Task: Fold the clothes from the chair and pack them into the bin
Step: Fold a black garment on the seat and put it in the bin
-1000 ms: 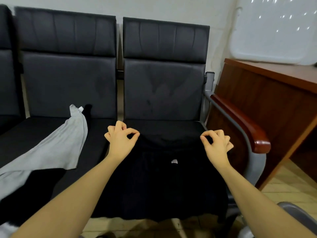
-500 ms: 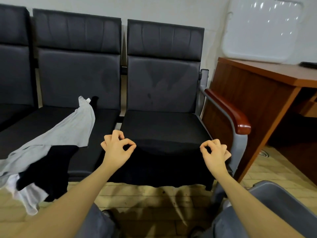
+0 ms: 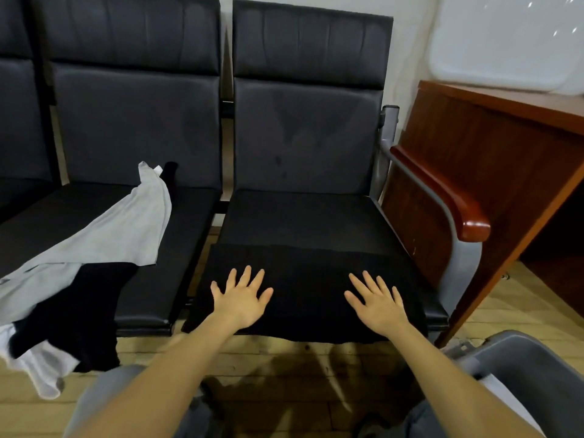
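Observation:
A folded black garment (image 3: 303, 279) lies flat across the front of the right chair seat (image 3: 300, 216). My left hand (image 3: 241, 298) presses on its left half, fingers spread and straight. My right hand (image 3: 376, 303) lies flat on its right half the same way. A grey garment (image 3: 107, 235) drapes over the middle chair seat, with a black garment (image 3: 85, 305) and a white one (image 3: 41, 371) hanging off the front edge. The grey bin (image 3: 534, 361) shows at the lower right corner, beside my right forearm.
A chair armrest with a red-brown wooden top (image 3: 442, 191) stands right of the seat. A wooden desk (image 3: 493, 147) sits beyond it. Wooden floor (image 3: 284, 358) lies below the seats. My knees in grey trousers (image 3: 104, 403) are at the bottom.
Both hands pinched the black garment's far edge and drew it toward the seat front, folding it. They have let go and now lie flat on it.

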The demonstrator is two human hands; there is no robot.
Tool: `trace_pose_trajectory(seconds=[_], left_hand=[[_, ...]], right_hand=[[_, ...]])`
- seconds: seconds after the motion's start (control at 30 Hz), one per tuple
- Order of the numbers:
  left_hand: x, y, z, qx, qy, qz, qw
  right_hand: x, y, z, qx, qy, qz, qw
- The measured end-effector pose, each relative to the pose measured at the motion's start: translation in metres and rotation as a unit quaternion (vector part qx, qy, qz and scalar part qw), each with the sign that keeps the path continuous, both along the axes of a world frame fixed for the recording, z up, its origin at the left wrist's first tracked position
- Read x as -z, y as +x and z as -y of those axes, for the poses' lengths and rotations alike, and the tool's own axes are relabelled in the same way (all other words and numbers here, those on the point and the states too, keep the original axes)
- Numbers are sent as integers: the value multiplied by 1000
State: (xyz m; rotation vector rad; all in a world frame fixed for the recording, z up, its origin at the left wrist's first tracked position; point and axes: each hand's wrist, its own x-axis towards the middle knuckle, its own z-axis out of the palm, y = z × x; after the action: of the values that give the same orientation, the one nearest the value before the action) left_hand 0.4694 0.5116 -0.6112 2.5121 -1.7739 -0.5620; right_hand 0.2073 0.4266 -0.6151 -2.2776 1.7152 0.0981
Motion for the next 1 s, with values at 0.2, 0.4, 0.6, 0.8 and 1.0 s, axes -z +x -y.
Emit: trace_pose_trajectory(seconds=[0.2,0.4,0.6,0.8,1.0], left_hand=[[11,19,35,-1,-33,23,999],[18,34,59,10,-91,13,996],[13,35,38,-27,-282,60,957],[15,34,6,5,-218,-4,976],[17,47,3,46,-227,-30,972]], right_hand=[[7,12,38,-7,-30,-7,1000],[14,15,60,-27,-112,21,993],[21,14,31,12,-341,133,930],[20,-2,8,-8,-234,172,957],[10,-4,6,9,-132,138,982]])
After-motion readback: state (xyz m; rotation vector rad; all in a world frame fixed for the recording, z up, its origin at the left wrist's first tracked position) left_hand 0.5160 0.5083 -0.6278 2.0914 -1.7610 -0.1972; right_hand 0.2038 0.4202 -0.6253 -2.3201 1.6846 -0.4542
